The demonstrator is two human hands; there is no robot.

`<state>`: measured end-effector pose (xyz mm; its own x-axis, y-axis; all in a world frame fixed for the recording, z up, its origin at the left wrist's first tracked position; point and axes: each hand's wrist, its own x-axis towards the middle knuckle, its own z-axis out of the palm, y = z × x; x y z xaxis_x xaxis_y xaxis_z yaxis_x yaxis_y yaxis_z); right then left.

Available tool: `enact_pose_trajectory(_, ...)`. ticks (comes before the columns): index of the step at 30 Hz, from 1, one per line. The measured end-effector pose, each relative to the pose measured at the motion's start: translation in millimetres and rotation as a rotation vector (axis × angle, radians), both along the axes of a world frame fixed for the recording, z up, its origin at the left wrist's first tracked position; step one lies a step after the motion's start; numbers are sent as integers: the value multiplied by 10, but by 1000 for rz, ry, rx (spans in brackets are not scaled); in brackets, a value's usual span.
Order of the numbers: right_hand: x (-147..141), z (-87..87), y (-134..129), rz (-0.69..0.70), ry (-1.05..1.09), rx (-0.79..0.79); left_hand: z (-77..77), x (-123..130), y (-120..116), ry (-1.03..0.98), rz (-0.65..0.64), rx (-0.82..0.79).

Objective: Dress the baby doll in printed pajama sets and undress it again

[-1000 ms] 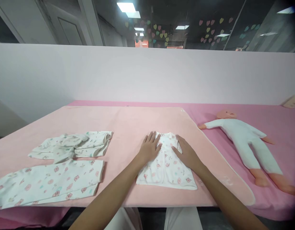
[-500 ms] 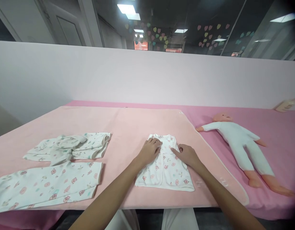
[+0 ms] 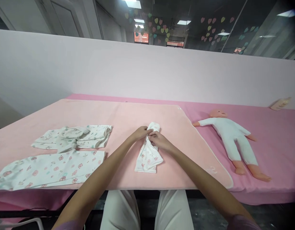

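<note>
A small white baby top (image 3: 147, 158) with a pink bear print lies in front of me, its right side folded over to the left so that it makes a narrow strip. My left hand (image 3: 142, 132) pinches its upper left edge. Close beside it, my right hand (image 3: 158, 140) has its fingers closed on the folded-over layer of the same top. The two hands almost touch, and the cloth between the fingertips is partly hidden.
To the left lie folded printed baby trousers (image 3: 51, 169) and a second printed garment (image 3: 73, 137) behind them. A baby doll (image 3: 226, 134) in white rests on the pink sheet (image 3: 264, 153) at right. A pale bottle (image 3: 280, 103) lies by the white wall. Under everything central is a peach blanket (image 3: 123, 115).
The top was spread flat with both hands resting on it; now it is folded in half lengthwise. My right hand has moved left, bringing the right side over. The view has tilted downward.
</note>
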<state>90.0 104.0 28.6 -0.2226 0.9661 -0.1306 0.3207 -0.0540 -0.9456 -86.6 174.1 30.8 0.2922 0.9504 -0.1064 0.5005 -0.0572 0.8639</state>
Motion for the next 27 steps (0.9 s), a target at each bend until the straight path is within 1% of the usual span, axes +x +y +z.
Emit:
enact_pose_trajectory(2,81,26,-219,65,-107,54,-47,-49,27,20,20,16)
enact_pose_trajectory(6,283,84,-738,219,-402,183,-132,-60,40,34,0,41)
enact_pose_trajectory(8,288,123,-932,252,-475,251,-165,-42,38,65,23,60)
enact_pose_trajectory(10,215,171,-1054,249,-495,319,-195,-29,39,61,40,66)
enact_pose_trajectory(12,87,217,-1118,204,-518,408,-221,-25,43,42,32,65)
enact_pose_trajectory(14,-73,236,-1153,164,-592,538,-232,-26,44,33,22,59)
enact_pose_trajectory(16,-241,201,-1182,197,-690,673,-223,-24,29,40,30,41)
enact_pose_trajectory(18,-383,109,-1214,297,-787,732,-197,-18,-12,81,42,53)
enact_pose_trajectory(20,-472,-10,-1248,386,-855,707,-167,-7,-78,165,38,123)
enact_pose_trajectory(23,-480,-136,-1294,408,-856,676,-130,24,-195,326,5,270)
enact_pose_trajectory(25,-409,-148,-1326,388,-797,716,-108,50,-269,421,14,375)
enact_pose_trajectory(27,-295,-127,-1363,378,-712,759,-91,71,-339,495,65,516)
